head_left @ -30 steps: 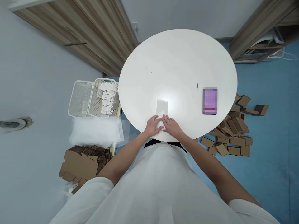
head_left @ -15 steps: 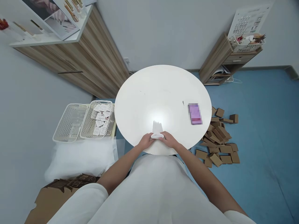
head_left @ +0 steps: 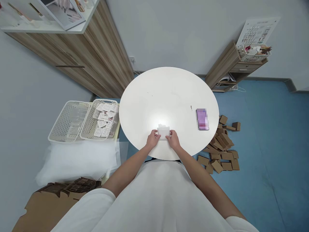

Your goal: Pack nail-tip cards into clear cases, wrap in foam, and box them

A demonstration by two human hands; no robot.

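Observation:
A small folded packet of white, foam-like wrapping sheet (head_left: 163,132) is near the front edge of the round white table (head_left: 169,83). My left hand (head_left: 153,139) grips its left side between thumb and fingers. On the opposite side my right hand (head_left: 173,139) pinches the packet in the same way. A ragged, thin end of the sheet sticks out at the packet's far edge. Whether anything is wrapped inside cannot be seen.
A purple, blurred phone-like object (head_left: 202,119) lies on the table's right side. Left of the table are a white basket of printed cards (head_left: 84,132), a basket of clear pieces (head_left: 54,130) and a stack of white sheets (head_left: 77,161). Small brown boxes (head_left: 227,156) litter the floor at right.
The sheet's long far end has been folded in, leaving a short, flatter packet. Both hands have shifted slightly outward and hold its sides. The view has tilted a little.

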